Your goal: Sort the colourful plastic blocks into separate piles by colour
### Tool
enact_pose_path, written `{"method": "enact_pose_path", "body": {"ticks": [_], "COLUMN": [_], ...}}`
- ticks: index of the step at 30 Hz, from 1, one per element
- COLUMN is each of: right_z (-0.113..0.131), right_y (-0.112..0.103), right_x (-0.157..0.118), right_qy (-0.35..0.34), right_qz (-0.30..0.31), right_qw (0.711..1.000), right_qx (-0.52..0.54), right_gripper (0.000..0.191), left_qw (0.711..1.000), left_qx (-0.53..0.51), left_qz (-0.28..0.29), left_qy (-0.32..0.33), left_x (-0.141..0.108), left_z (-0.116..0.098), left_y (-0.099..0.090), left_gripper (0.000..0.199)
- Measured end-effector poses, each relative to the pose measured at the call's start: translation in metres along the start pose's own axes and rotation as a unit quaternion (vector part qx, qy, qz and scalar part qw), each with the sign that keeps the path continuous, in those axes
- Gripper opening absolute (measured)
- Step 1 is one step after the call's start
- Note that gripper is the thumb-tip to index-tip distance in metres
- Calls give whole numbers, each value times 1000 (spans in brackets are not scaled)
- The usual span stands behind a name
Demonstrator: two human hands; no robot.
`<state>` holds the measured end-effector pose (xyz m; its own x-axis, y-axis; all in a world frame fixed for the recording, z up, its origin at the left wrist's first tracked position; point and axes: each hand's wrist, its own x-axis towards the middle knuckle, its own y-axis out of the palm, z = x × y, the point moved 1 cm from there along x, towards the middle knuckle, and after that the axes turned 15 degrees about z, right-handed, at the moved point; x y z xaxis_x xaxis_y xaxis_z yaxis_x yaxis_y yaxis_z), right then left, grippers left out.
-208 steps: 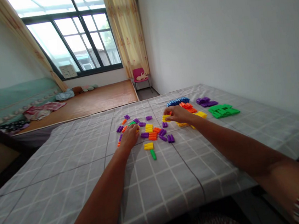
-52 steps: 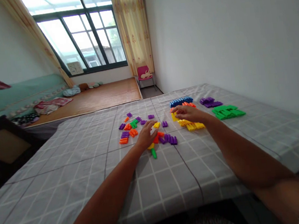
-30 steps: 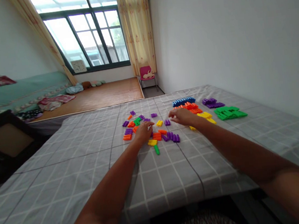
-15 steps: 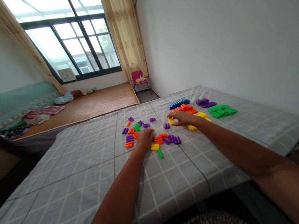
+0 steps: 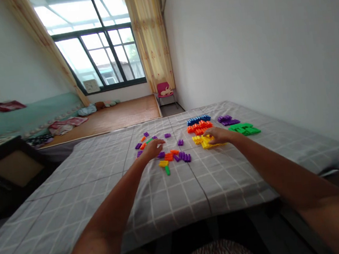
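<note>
Small ridged plastic blocks lie on the checked cloth. My left hand (image 5: pixel 154 148) hovers over the loose, mixed-colour group, its fingers apart and nothing seen in them. Near it are a purple block (image 5: pixel 167 135), orange blocks (image 5: pixel 168 157), a yellow block (image 5: pixel 163 164) and a green block (image 5: pixel 167 170); the hand and forearm cover part of the group. My right hand (image 5: pixel 219 135) is at the yellow pile (image 5: pixel 209 144), thumb and fingertips closed around a yellow block (image 5: pixel 204 138). Part of that pile is hidden under the hand.
Sorted by colour, a blue row (image 5: pixel 198 120), an orange pile (image 5: pixel 199 128), a purple pile (image 5: pixel 228 120) and a green pile (image 5: pixel 245 129) lie toward the wall. A dark cabinet (image 5: pixel 2 177) stands left of the cloth-covered table (image 5: pixel 87 184). Behind is a pink chair (image 5: pixel 163 88).
My right hand has carried a yellow block from beside the loose purple one to the yellow pile. My left hand has lifted and shifted toward the group's far side. The view has turned slightly.
</note>
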<state>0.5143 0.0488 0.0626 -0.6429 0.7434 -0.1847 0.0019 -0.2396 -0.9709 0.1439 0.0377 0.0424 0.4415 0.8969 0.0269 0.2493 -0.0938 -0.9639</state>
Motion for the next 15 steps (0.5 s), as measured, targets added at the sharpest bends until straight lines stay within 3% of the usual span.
{"method": "enact_pose_path", "body": {"ticks": [3,6,9,15], "right_z": [5,28,65,136], "right_y": [-9,-15,-17,-10], "right_x": [3,14,32,75], "right_qy": [-55,-107,-174,-252], "right_qz": [-40,-56,-10,49], "right_qw": [998,993,985,966], "right_qx": [5,20,11,-36], "right_gripper": [43,36,35,40], "left_qw": [999,994,989,983], "left_qx": [21,17,-3,-4], "left_qz": [42,78,94,62], "left_qy": [-24,-78,-117,-172], "left_x": [-16,-41,-68,-109], "left_z": [-10,-19,-31,-62], "left_y": [-14,-12,0,23], "left_gripper": [34,33,34,36]}}
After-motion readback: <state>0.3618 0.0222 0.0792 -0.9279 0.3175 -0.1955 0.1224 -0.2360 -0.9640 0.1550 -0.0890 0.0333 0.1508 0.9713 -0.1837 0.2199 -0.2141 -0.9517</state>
